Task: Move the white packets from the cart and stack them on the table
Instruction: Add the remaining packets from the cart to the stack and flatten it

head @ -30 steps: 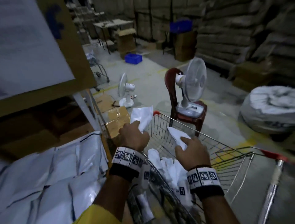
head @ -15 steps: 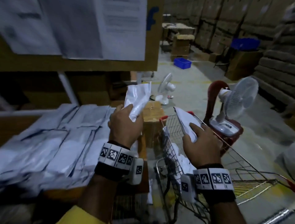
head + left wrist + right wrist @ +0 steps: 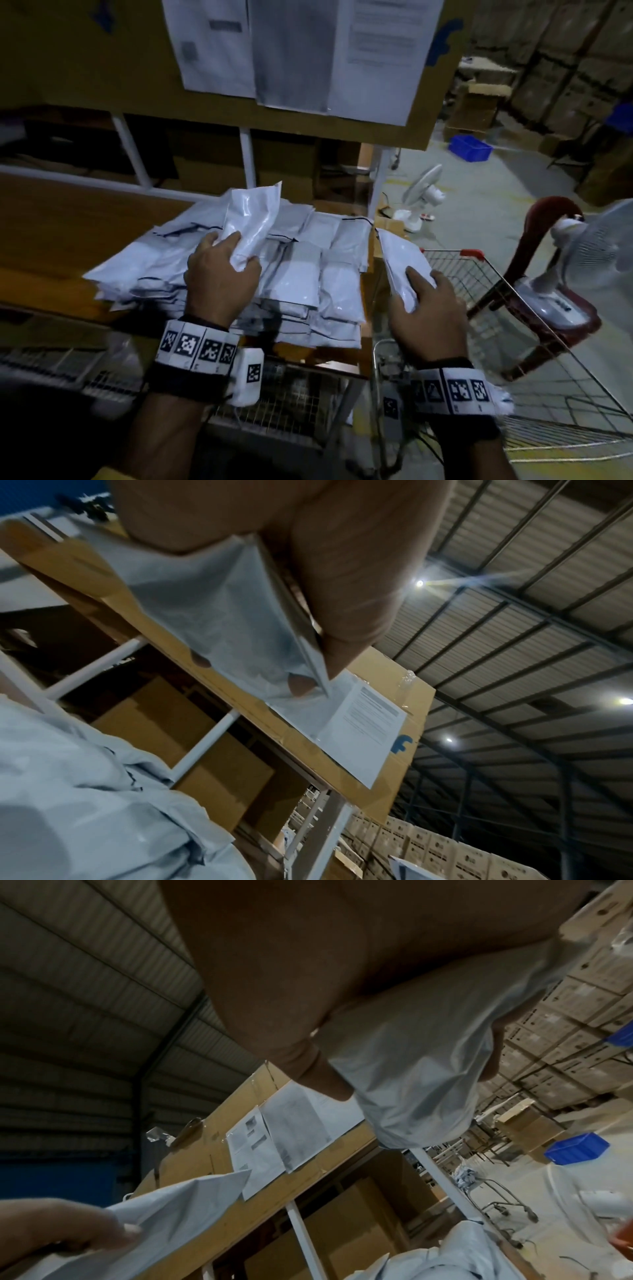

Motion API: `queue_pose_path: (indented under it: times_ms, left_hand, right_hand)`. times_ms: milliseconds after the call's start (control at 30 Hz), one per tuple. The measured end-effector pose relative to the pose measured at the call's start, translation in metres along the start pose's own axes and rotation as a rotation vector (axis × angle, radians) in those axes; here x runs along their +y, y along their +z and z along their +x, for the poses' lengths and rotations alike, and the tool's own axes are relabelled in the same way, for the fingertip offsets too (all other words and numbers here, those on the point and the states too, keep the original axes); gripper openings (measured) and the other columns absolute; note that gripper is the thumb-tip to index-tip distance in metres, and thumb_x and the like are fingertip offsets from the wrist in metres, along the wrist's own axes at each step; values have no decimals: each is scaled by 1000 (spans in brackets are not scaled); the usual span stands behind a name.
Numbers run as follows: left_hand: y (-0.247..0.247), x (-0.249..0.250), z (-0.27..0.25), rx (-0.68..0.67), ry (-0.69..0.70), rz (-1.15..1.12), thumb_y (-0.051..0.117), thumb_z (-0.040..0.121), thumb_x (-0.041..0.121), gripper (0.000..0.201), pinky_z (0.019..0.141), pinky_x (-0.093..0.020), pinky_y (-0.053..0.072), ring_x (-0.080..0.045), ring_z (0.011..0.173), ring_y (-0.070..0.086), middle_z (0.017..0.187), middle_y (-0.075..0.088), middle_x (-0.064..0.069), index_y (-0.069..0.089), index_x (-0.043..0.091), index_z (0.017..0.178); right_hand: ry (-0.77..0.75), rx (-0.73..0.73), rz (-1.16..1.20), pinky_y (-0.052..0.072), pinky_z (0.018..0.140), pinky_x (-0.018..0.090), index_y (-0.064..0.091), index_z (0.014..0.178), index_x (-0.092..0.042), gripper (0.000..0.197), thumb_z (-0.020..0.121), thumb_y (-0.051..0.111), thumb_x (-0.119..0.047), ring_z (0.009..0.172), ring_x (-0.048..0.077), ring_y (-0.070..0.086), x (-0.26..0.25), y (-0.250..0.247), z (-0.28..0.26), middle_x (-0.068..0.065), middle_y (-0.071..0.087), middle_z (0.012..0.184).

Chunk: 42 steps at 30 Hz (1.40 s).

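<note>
My left hand (image 3: 224, 270) grips a white packet (image 3: 251, 221) and holds it just above the pile of white packets (image 3: 301, 277) on the wooden table (image 3: 68, 233). In the left wrist view the thumb and fingers (image 3: 346, 588) pinch that packet (image 3: 219, 607). My right hand (image 3: 426, 308) grips a second white packet (image 3: 399, 263) beside the table's right edge, above the wire cart (image 3: 479, 284). The right wrist view shows the palm curled round this packet (image 3: 411, 1074), with the left hand's packet (image 3: 178, 1207) at lower left.
A cardboard board with taped paper sheets (image 3: 294, 51) hangs over the table's back. To the right stand a red chair (image 3: 548, 246) carrying a white fan (image 3: 589, 250), another fan (image 3: 419, 198) on the floor and a blue crate (image 3: 471, 148). Stacked cartons line the far wall.
Both hands have swung left from the cart toward the table, each carrying its packet. The left packet is now over the pile; the right packet has reached the table's right edge.
</note>
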<state>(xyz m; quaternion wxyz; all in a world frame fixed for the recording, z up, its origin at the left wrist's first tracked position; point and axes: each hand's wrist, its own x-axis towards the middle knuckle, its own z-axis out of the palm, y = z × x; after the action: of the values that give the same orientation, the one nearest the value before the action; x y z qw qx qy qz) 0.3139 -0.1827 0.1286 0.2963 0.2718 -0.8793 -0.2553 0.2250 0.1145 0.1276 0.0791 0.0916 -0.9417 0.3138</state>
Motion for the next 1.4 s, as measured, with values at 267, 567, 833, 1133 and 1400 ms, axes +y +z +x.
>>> queue_pose_path:
  times_ms: [267,567,833,1133,1400]
  left_hand:
    - [-43,-94,47,-26,-114,26,49,71,56,65,94,-54,50,-42,116,54,136,54,-16,67,22,124]
    - [-97,-231,127,-195,-186,204,55,73,57,76,108,-57,37,-48,132,42,154,38,-19,58,20,139]
    - [-76,-298,152,-461,-186,351,56,88,68,75,114,-56,22,-43,144,22,165,10,-13,37,33,152]
    - [-44,-307,157,-584,-225,414,35,102,54,56,118,-51,12,-39,148,7,165,-11,-16,29,34,154]
    - [-49,-305,166,-470,-263,340,48,93,63,61,115,-56,17,-40,147,11,165,1,-16,43,34,147]
  right_hand:
    - [-9,-8,12,35,111,51,55,141,-32,64,79,52,-48,134,41,40,-82,63,14,11,37,154]
    - [36,-65,37,31,112,52,51,144,-31,60,86,55,-45,138,40,35,-198,157,21,9,33,158]
    - [109,-15,27,32,112,51,54,142,-31,70,75,43,-50,136,41,37,-256,196,18,9,35,156]
    - [151,16,-58,34,109,49,56,140,-30,70,74,44,-48,131,41,41,-277,211,12,11,39,154]
    - [169,11,-136,33,108,51,52,143,-30,58,86,61,-38,133,42,38,-281,216,12,11,34,156]
